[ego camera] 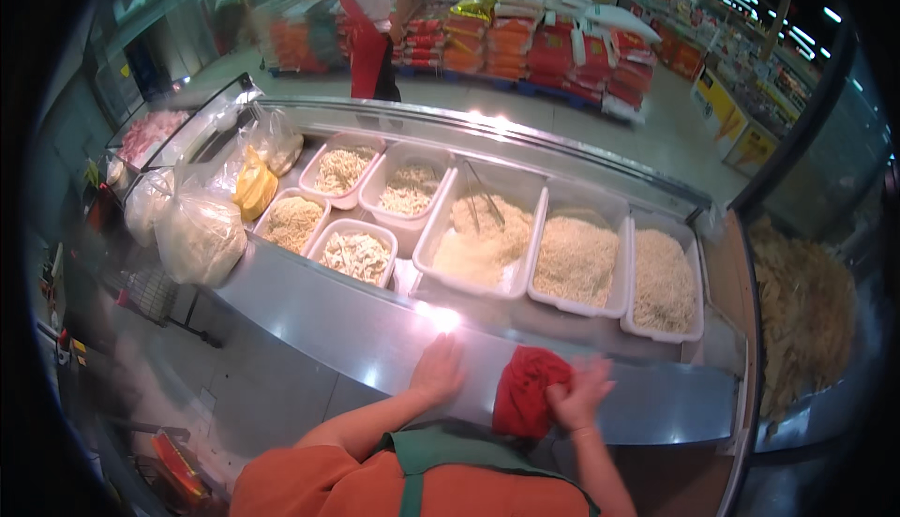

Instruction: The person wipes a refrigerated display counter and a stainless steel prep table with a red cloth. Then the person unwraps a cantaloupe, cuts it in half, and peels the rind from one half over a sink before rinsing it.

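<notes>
My left hand [439,371] lies on the stainless steel counter ledge [316,299], with nothing visible in it. To its right a crumpled red cloth [527,387] rests at the ledge's near edge. My right hand [583,396] is at the cloth's right side, thumb against the fabric and blurred fingers reaching past it. Whether it grips the cloth is unclear. Beyond the ledge, white plastic tubs hold pale shredded or granular food, among them a large tub [419,261] with metal tongs [485,200] standing in it. Two more big tubs, a middle one [624,264] and a right one [697,306], stand beside it.
Filled plastic bags [200,236] and a yellow bag [254,183] sit at the left end. A glass guard [506,127] runs along the far side. Behind it stands a person in a red apron [364,46], near stacked sacks [513,46]. A shopping cart [151,295] is lower left.
</notes>
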The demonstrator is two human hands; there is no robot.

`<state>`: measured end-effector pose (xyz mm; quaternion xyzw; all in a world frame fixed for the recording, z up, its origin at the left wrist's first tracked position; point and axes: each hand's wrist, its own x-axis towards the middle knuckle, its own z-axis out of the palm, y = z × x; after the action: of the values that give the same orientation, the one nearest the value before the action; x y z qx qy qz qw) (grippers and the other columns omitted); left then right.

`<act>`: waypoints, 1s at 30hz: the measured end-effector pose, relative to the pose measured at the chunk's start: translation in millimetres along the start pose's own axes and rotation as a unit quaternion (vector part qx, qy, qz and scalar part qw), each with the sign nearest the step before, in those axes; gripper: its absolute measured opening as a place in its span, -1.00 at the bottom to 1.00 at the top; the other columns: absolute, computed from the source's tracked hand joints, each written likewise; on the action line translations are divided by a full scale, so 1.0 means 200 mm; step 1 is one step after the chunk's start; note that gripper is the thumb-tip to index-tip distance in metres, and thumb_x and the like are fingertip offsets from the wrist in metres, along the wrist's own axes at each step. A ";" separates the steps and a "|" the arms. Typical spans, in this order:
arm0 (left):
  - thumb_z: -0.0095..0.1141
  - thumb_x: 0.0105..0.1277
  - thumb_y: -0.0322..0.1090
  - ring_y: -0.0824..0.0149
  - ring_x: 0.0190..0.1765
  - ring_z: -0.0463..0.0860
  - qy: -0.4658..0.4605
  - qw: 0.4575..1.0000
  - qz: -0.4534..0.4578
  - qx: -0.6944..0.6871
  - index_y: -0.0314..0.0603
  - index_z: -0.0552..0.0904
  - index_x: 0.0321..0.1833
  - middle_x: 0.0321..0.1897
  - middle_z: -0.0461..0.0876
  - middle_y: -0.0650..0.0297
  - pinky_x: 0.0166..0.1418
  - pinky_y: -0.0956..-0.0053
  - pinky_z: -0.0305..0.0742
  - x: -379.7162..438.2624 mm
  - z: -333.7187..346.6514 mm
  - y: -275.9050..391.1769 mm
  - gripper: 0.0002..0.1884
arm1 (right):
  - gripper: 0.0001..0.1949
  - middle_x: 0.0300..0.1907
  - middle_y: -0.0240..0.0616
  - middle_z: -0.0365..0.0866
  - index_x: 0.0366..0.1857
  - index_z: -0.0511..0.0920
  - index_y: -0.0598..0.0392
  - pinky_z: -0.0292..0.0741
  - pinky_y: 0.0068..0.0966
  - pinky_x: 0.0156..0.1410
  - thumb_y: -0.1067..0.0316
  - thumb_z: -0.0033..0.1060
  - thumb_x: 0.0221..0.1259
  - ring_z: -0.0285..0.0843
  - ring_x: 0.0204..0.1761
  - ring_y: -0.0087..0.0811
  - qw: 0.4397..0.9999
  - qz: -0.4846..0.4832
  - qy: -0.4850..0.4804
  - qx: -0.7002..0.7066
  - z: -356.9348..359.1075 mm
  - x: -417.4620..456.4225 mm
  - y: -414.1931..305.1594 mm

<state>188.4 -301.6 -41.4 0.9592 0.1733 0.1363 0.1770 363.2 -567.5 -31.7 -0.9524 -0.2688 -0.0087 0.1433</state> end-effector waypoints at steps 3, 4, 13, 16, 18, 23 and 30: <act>0.20 0.24 -0.11 -0.20 0.44 0.29 0.007 0.999 -0.034 0.009 -0.27 0.47 0.32 0.38 0.35 -0.15 0.48 0.04 0.24 -0.10 -0.05 -0.04 -0.39 | -0.17 0.58 0.02 -0.03 0.43 0.34 -0.35 -0.22 0.49 0.46 -0.40 0.24 0.02 -0.23 0.60 0.23 0.961 -0.220 -0.165 -0.009 0.07 -0.13 -0.59; 0.20 0.24 -0.11 -0.19 0.44 0.29 0.003 0.999 -0.039 0.014 -0.26 0.48 0.32 0.38 0.36 -0.14 0.48 0.05 0.25 -0.11 -0.07 -0.04 -0.39 | -0.21 0.58 0.00 -0.02 0.43 0.36 -0.36 -0.20 0.48 0.46 -0.37 0.23 0.05 -0.23 0.60 0.22 0.956 -0.244 -0.166 0.003 0.07 -0.15 -0.66; 0.23 0.20 -0.10 -0.21 0.42 0.32 0.002 1.000 -0.024 -0.020 -0.26 0.50 0.29 0.36 0.37 -0.17 0.48 0.04 0.25 -0.05 -0.05 0.02 -0.39 | -0.32 0.56 -0.18 0.12 0.43 0.35 -0.31 -0.03 0.40 0.46 -0.31 0.05 0.24 -0.07 0.59 0.00 0.971 -0.209 -0.114 -0.030 0.13 -0.14 -0.53; 0.28 0.15 -0.09 -0.28 0.45 0.24 0.026 0.999 -0.019 -0.017 -0.29 0.47 0.29 0.36 0.33 -0.24 0.50 -0.03 0.17 -0.13 -0.04 -0.09 -0.33 | -0.32 0.57 -0.20 0.10 0.46 0.30 -0.36 0.01 0.40 0.44 -0.30 0.03 0.26 -0.05 0.59 0.00 0.959 -0.251 -0.130 -0.038 0.08 -0.11 -0.61; 0.27 0.15 -0.11 -0.28 0.44 0.25 0.016 1.000 -0.015 -0.019 -0.30 0.47 0.28 0.34 0.35 -0.25 0.49 -0.04 0.16 -0.14 -0.03 -0.06 -0.34 | -0.32 0.55 -0.19 0.16 0.45 0.34 -0.36 0.09 0.38 0.40 -0.33 0.04 0.25 0.02 0.57 -0.01 0.961 -0.258 -0.089 -0.032 0.09 -0.15 -0.58; 0.26 0.17 -0.19 -0.28 0.43 0.25 0.023 0.999 0.014 -0.028 -0.33 0.47 0.28 0.35 0.34 -0.25 0.49 -0.04 0.16 -0.07 0.00 -0.03 -0.38 | -0.32 0.54 -0.22 0.16 0.46 0.31 -0.39 0.07 0.39 0.42 -0.31 0.06 0.26 0.05 0.56 -0.04 0.973 -0.210 -0.093 -0.019 0.10 -0.14 -0.53; 0.21 0.21 -0.23 -0.26 0.49 0.20 -0.003 1.000 -0.005 -0.027 -0.37 0.45 0.31 0.43 0.26 -0.22 0.54 -0.01 0.11 -0.12 0.01 -0.06 -0.39 | -0.31 0.58 -0.18 0.05 0.47 0.29 -0.27 -0.07 0.31 0.51 -0.24 0.09 0.27 -0.13 0.61 -0.06 0.970 -0.196 -0.140 0.032 0.02 -0.15 -0.58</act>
<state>163.6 -301.8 -53.1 0.9537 0.1733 0.1368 0.2040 277.8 -486.1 -7.4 -0.8682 -0.4673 0.1050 0.1299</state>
